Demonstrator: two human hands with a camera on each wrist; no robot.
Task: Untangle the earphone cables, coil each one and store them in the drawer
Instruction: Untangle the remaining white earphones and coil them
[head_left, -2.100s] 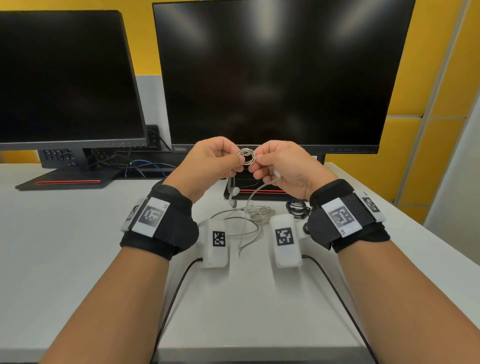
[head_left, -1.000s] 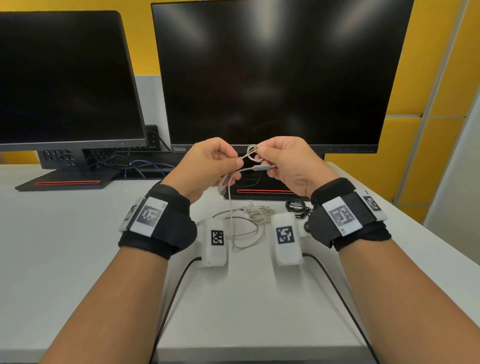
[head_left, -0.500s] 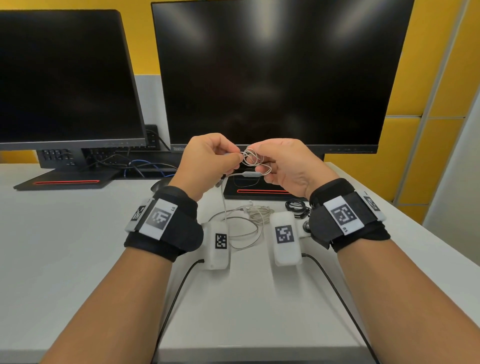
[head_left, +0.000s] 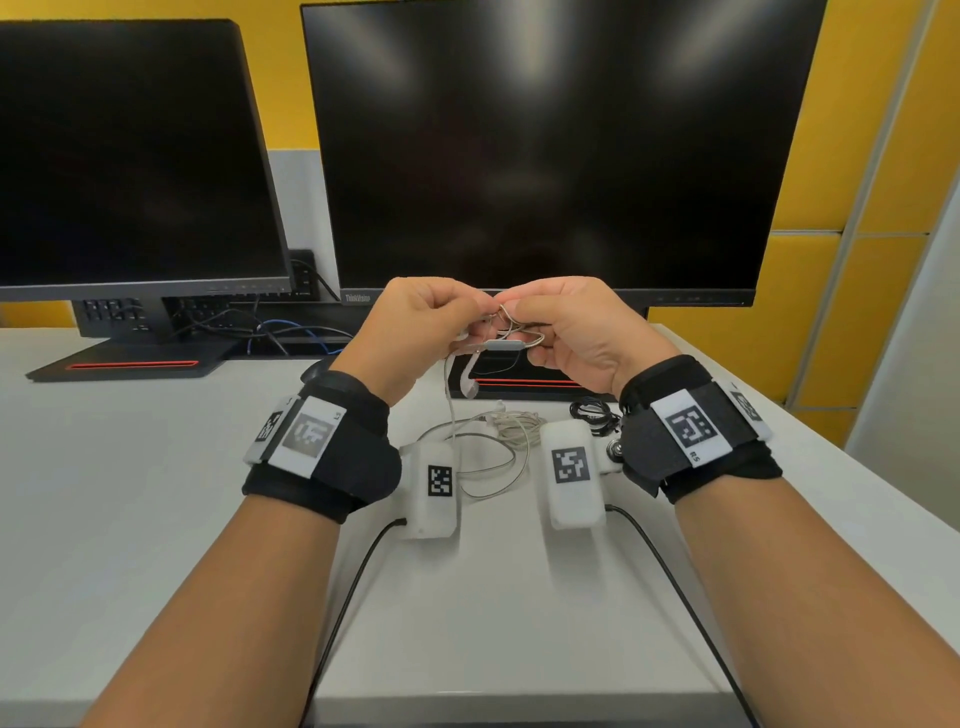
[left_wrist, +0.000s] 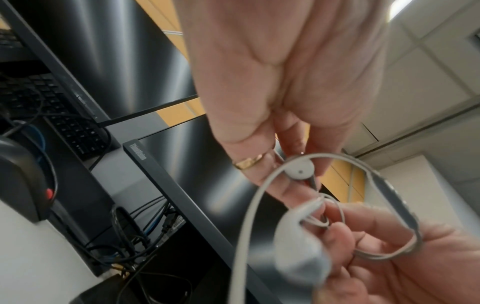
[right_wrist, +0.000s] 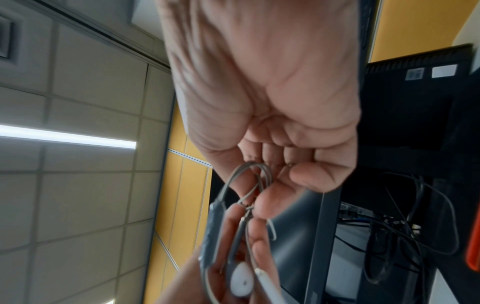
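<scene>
Your left hand (head_left: 415, 332) and right hand (head_left: 576, 332) each pinch the white earphone cable (head_left: 506, 332), raised before the right monitor (head_left: 561, 150). Keep both pinches light; tease the knot's loops apart, don't tug, or it will likely tighten. Its slack lies on the desk (head_left: 130, 493) below.

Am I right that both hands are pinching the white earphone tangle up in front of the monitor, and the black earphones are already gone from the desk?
Not quite. Both the left hand and right hand do pinch the white earphone tangle in front of the monitor, but the black earphones lie on the desk beside the right wrist, as the head view shows.
</scene>
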